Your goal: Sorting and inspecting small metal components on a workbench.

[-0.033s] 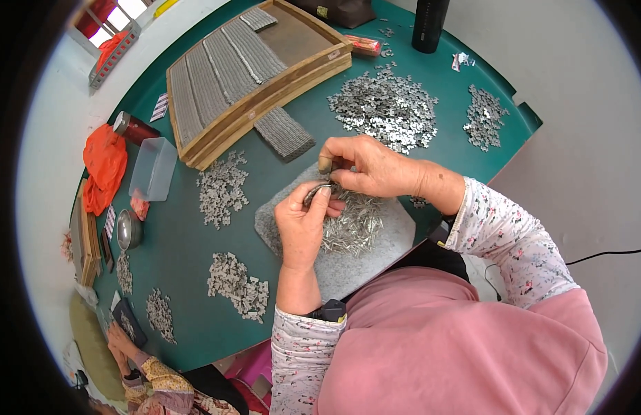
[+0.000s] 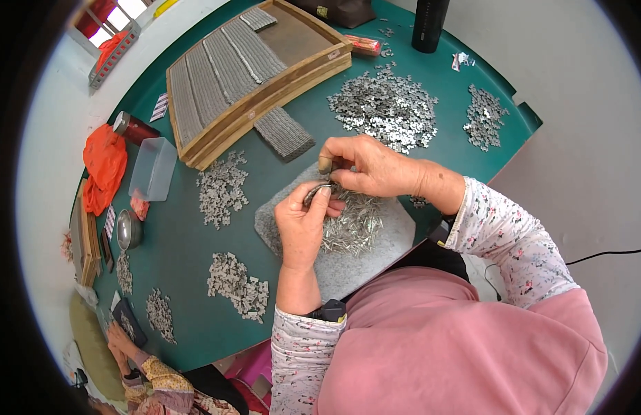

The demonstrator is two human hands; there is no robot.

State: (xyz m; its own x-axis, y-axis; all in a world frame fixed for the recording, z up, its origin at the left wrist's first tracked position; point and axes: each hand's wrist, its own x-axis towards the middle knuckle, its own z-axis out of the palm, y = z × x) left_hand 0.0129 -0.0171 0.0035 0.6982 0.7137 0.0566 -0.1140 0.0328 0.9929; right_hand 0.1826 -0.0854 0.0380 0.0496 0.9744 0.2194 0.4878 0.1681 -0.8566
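Note:
My left hand (image 2: 303, 221) is closed, thumb and fingers pinching a small dark curved strip of metal links (image 2: 316, 191). Against the strip's upper end, my right hand (image 2: 372, 164) has its thumb and fingers pinched together; a tan covering sits on one fingertip. Whatever that pinch holds is too small to make out. Below both hands, a heap of thin shiny metal pins (image 2: 358, 225) lies on a grey mat (image 2: 396, 242). Beyond them rests a grey block of joined metal links (image 2: 286, 135), apart from both hands.
A wooden tray (image 2: 265, 104) holds rows of linked metal strips. Loose metal pieces lie in a large pile (image 2: 386, 107) and several smaller ones on the green table. A clear plastic box (image 2: 153, 169), a metal bowl (image 2: 129, 230) and a black tumbler (image 2: 430, 26) stand around. Another person's hands (image 2: 123, 342) work at lower left.

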